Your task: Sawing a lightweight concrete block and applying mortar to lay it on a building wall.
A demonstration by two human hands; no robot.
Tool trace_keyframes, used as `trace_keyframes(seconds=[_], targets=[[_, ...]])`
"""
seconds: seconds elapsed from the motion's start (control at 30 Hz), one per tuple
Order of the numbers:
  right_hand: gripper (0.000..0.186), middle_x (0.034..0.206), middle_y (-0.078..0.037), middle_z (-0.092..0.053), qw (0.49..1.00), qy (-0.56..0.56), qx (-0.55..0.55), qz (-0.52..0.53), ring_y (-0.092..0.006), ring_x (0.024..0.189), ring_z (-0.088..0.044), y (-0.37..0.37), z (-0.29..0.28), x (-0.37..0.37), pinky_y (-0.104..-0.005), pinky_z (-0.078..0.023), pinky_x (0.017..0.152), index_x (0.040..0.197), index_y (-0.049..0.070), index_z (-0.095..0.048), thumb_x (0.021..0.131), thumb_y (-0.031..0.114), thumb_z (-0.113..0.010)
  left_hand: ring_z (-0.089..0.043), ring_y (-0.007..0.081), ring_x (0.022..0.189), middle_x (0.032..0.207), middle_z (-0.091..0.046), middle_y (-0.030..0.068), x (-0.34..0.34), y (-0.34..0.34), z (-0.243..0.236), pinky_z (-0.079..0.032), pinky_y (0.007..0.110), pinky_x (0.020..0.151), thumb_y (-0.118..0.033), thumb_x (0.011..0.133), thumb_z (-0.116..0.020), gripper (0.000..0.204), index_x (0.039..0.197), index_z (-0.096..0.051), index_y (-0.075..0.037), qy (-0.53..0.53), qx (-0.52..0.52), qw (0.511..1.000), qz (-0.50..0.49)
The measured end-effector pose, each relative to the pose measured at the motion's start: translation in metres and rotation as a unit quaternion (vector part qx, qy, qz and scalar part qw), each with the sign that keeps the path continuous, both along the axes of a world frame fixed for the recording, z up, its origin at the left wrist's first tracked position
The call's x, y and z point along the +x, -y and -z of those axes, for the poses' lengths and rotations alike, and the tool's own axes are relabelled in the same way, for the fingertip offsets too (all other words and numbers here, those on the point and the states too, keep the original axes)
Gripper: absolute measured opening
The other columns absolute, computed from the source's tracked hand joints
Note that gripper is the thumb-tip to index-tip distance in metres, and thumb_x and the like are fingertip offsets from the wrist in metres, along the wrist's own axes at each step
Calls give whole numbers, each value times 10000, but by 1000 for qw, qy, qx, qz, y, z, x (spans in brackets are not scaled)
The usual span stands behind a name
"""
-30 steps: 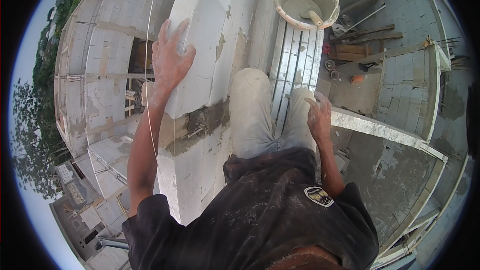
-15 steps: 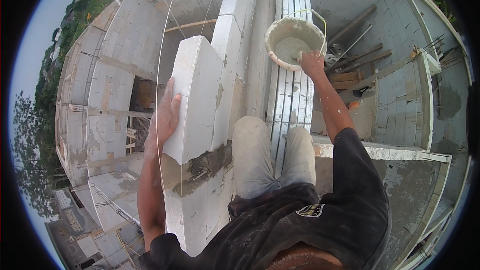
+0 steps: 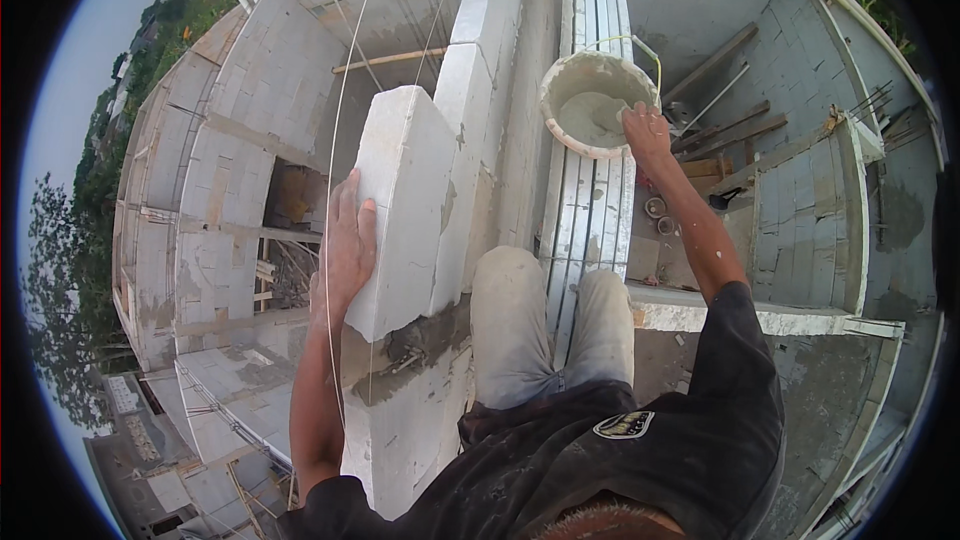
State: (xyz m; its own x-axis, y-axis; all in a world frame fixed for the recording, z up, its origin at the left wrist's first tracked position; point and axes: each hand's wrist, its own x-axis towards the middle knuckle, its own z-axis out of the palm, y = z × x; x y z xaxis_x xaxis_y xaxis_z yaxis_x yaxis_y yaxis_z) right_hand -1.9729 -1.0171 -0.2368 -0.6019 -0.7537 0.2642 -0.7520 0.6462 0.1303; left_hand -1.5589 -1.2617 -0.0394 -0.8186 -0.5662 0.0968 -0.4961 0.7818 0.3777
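Note:
My left hand lies flat against the left side of a large white block and holds it. The block stands tilted on the top of the white block wall, over a patch of grey mortar. My right hand is stretched out to a mortar-smeared bucket. Its fingers are closed on what looks like a trowel lying in the wet mortar. My knees in light trousers rest between wall and platform.
The bucket stands on a narrow ribbed metal platform running along the wall. A taut string line runs past the block. Left of the wall is a deep drop to lower block walls. Boards and tools lie on the floor below right.
My right hand went from my thigh out to the bucket and into it. My left hand slid lower on the block's side. My view tipped further forward.

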Motion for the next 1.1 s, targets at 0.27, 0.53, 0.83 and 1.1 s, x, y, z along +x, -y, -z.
trace_keyframes(seconds=[0.27,0.53,0.83,1.1], targets=[[296,1043,-203,-570,977,182,-76,82,-400,772,-694,-45,-2,76,-486,-569,637,1180,58,-568,900,150,-582,-501,451,1237,1339,-510,311,-1,3,10,-388,486,1056,-275,1070,-339,530,1501,-329,33,-2,9,1000,-19],[406,1000,-240,-551,955,271,-66,101,-446,767,-673,-99,-14,144,-503,-558,639,1277,59,-473,913,197,-590,-447,458,1314,1429,-440,310,-3,4,10,-369,482,1097,-284,1070,-320,537,1481,-345,62,15,-64,998,-8],[478,1063,-138,-627,392,738,-524,164,-212,756,-600,-125,-22,180,-365,-507,688,1371,39,-437,941,232,-519,-472,443,1296,1400,-467,302,3,7,13,-391,470,1078,-291,1072,-329,540,1487,-342,54,12,-33,999,-10],[339,855,-55,-560,239,759,-580,172,-140,610,-513,-36,71,154,-276,-413,507,1150,106,-513,1006,413,-520,-512,439,1256,1372,-502,296,-6,1,15,-399,462,1064,-302,1063,-361,541,1497,-352,21,13,-2,999,-49]])
